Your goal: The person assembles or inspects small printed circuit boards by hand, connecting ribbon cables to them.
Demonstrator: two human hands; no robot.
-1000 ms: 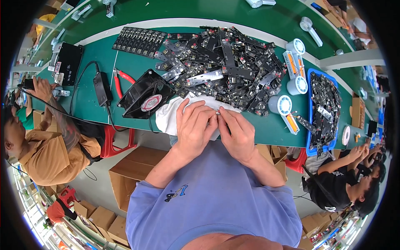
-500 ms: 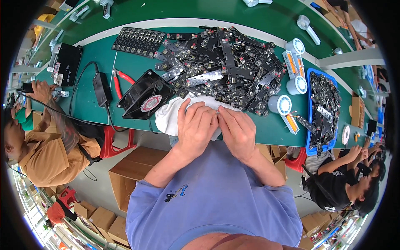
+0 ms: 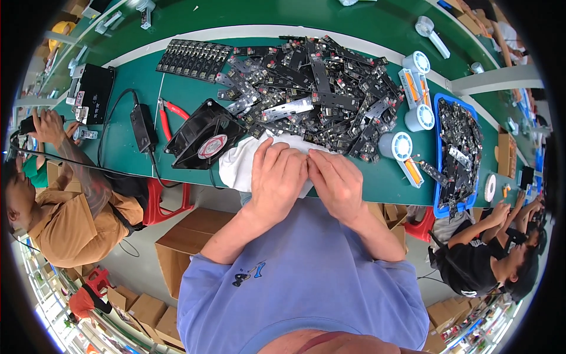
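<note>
My left hand [image 3: 276, 177] and my right hand [image 3: 335, 182] are pressed together, fingertips meeting, over a white cloth [image 3: 237, 165] at the near edge of the green bench [image 3: 135, 94]. The fingers are closed around something small that the backs of the hands hide. Just beyond the fingertips lies a big heap of black circuit board strips [image 3: 312, 88]. A black square fan [image 3: 201, 141] lies to the left of the cloth.
Red-handled cutters [image 3: 168, 115], a black power brick [image 3: 142, 127] and a black box [image 3: 91, 91] lie on the left. White tape rolls [image 3: 396, 146] and a blue tray [image 3: 439, 194] of parts sit on the right. Seated people work at both ends; cardboard boxes [image 3: 177, 248] stand below.
Both hands stay joined over the cloth with only slight finger shifts. The person at the left has moved their raised hands a little.
</note>
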